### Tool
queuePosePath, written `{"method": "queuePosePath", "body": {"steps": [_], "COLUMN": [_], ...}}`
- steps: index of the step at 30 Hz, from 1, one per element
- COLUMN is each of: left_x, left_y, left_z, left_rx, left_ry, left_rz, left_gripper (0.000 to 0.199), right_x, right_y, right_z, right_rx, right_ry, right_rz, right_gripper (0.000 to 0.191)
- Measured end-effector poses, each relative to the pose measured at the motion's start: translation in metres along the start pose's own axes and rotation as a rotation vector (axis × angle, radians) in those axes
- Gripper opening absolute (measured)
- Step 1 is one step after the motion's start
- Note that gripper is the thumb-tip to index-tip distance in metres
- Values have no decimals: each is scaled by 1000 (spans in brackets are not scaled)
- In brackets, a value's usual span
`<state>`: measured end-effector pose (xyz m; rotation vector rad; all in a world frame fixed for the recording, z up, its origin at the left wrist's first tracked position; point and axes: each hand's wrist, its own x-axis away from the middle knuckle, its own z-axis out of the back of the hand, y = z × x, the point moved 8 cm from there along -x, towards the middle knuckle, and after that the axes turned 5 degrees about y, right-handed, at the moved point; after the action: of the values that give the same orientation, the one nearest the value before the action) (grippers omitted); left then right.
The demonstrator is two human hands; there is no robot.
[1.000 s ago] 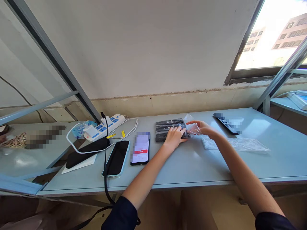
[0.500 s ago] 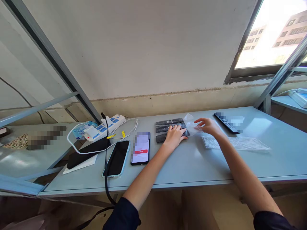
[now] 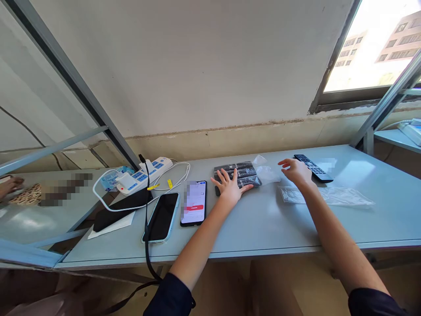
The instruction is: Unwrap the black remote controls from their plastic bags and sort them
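Bundle (image 3: 244,173) — one — on counter (image 3: 256,228) under spread left hand (image 3: 229,189). Right hand (image 3: 297,172), fingers loosely parted, near one remote (image 3: 318,171). Leftward: two phones (image 3: 162,217), one crossed by cord (image 3: 146,210); one power strip (image 3: 138,177).

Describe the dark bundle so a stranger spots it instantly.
Find the pale desk against the wall. Toward its back, right of the lit phone, the dark bundle lies beneath the spread left hand. Unlike the phone and remote control, it has three bands, with clear plastic at its right end.

No legible text, only too-small marks on black packs (image 3: 246,172), lit phone screen (image 3: 196,197) and remote control (image 3: 316,170).
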<state>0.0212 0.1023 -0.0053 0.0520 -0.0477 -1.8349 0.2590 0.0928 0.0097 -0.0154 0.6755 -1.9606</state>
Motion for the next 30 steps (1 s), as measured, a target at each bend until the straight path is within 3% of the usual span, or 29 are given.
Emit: {"method": "queuePosePath", "body": {"steps": [4,15,23,26,30], "left_x": [0,-11,-11,-7,-2], "left_y": [-5,6,9,9,10], "left_z": [-7,-6,-3,-2,-4], "left_rx": [30,5,8,1,5], "left_ry": [-101,35,83,106,118], "left_rz": [43,-65,-53,-23,1], "left_gripper": [86,83,81,80,79], "right_x": [-1,-2,-3,-3,1], "right_y": [3,3,3,-6,-29], "right_z": [1,-7,-9,-11,-17], "right_rx": [6,-7,-56,-103,-184], "right_ry": [26,12,20,18,-5], "right_rz": [-7,16,45,67,135], "right_gripper": [24,22,17,24,48]}}
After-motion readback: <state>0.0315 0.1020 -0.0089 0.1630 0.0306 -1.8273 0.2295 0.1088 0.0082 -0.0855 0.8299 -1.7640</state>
